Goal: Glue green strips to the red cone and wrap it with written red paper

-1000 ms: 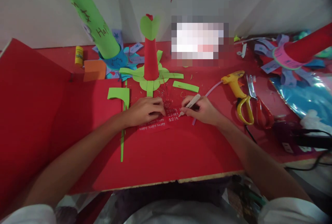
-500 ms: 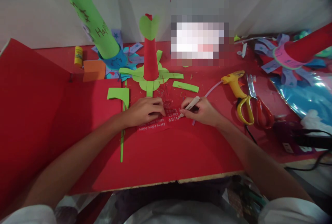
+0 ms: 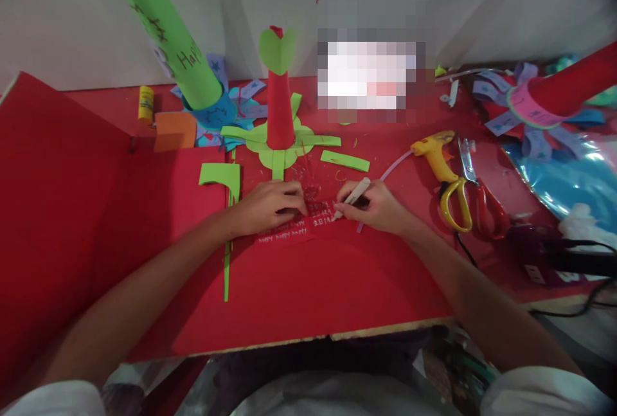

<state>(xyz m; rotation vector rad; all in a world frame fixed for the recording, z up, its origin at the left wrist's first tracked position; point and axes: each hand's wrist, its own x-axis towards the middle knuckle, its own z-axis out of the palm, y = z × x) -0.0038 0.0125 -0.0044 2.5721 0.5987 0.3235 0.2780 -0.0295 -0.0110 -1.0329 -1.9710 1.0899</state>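
A white marker pen is gripped in my right hand, with its tip down on a piece of red paper. White handwriting covers this paper: rows of "happy" on the left and rows of characters on the right. My left hand lies over the upper part of the paper, its fingers bent and pressed together, holding it down. Just beyond the hands stands a red paper cone on a green flower-shaped base, topped by a green heart.
A yellow glue gun and scissors lie to the right. Green paper scraps surround my hands. Left are a green tube, a glue stick and a large red sheet. Another red tube stands far right.
White strokes have been added to the last character in the lowest right row, at the marker tip. Both hands stay in nearly the same place.
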